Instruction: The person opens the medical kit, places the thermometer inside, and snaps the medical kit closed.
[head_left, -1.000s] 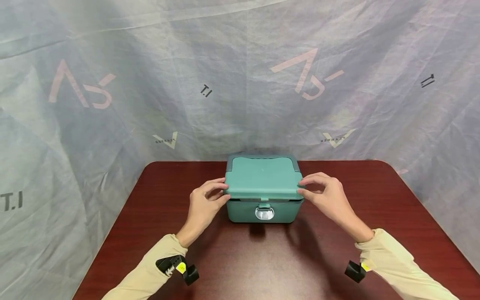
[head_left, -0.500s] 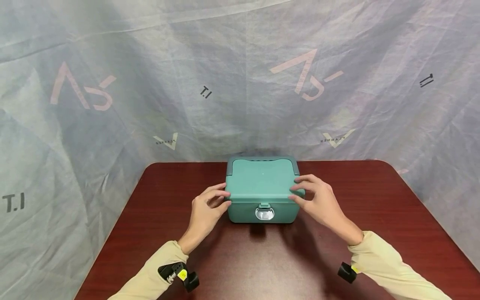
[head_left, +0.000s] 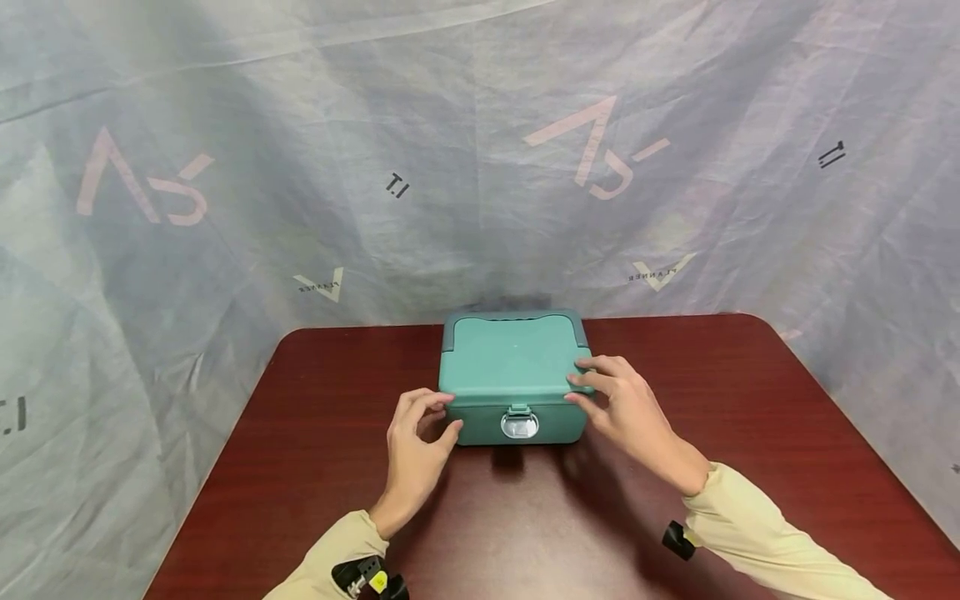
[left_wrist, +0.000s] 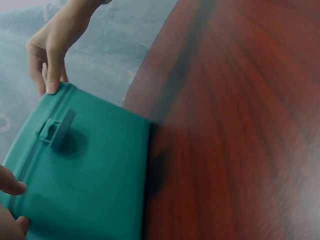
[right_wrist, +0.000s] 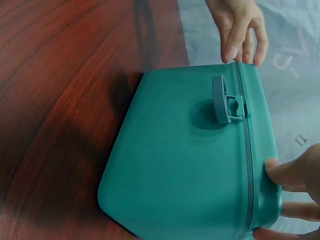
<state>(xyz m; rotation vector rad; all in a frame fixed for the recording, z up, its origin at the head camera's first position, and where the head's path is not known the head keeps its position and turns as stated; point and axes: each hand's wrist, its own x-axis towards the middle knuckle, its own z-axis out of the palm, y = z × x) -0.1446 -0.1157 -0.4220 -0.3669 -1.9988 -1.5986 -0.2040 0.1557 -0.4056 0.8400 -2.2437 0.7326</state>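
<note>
A teal lidded storage box stands at the far middle of the table, its lid down on the base. On its front is a silver-faced latch, tilted outward in both wrist views. My left hand is at the front left corner, fingertips near the lid seam and thumb lower down by the front face. My right hand rests its spread fingertips on the right front part of the lid. In the right wrist view, my right thumb touches the lid's front side.
The box stands on a dark red wooden table, near its back edge. A grey cloth backdrop with printed letters hangs behind and beside the table. Wrist cameras are strapped over both sleeves.
The lid has come down and the gap at its front has gone. My left hand has slid down and forward along the corner. My right hand has shifted slightly left over the lid.
</note>
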